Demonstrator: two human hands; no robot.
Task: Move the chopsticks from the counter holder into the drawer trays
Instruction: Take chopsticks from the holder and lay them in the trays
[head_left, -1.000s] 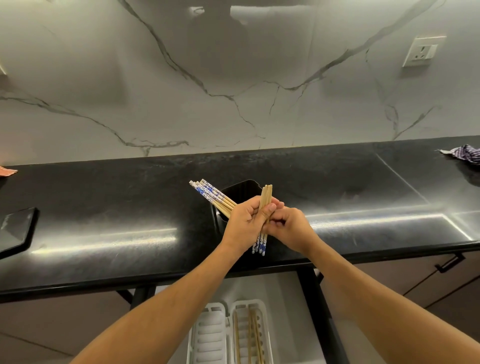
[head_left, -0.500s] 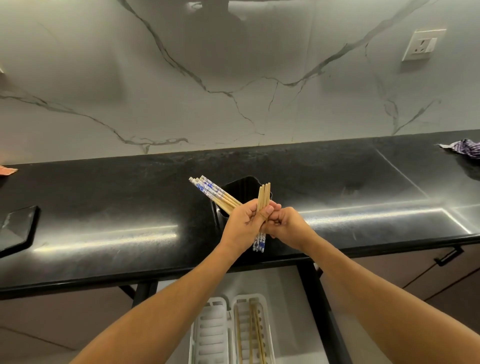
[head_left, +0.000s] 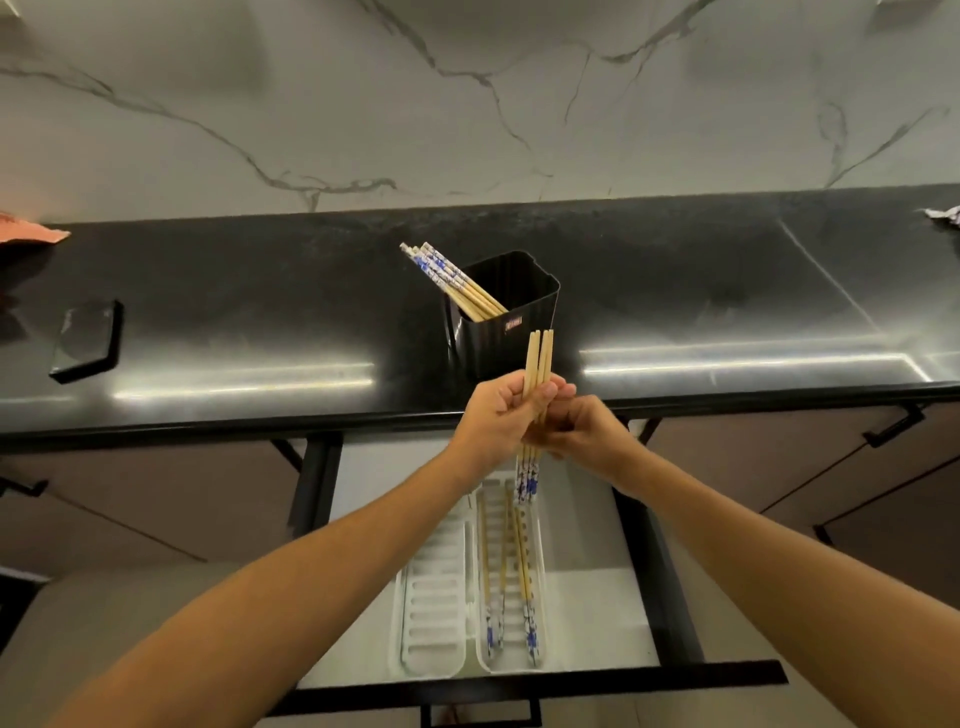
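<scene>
Chopstick bundle (head_left: 539, 358) drawn clear of holder (head_left: 511, 332), now at worktop's (head_left: 260, 312) front edge.
Left hand (head_left: 501, 415) and right hand (head_left: 582, 431) clamp it upright over drawer tray (head_left: 543, 613); lowering looks next.

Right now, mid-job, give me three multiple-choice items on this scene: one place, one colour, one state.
1. The stowed chopsticks lie in: A the left tray; B the right tray; C both trays.
2. The holder is: A black; B white; C red.
3. The drawer is: A shut; B removed; C open.

Key: B, all stowed chopsticks lie in the right tray and the left tray holds none. A, the holder on the counter is black. C, the drawer is pulled out below the left hand and right hand, which grip a chopstick bundle.
</scene>
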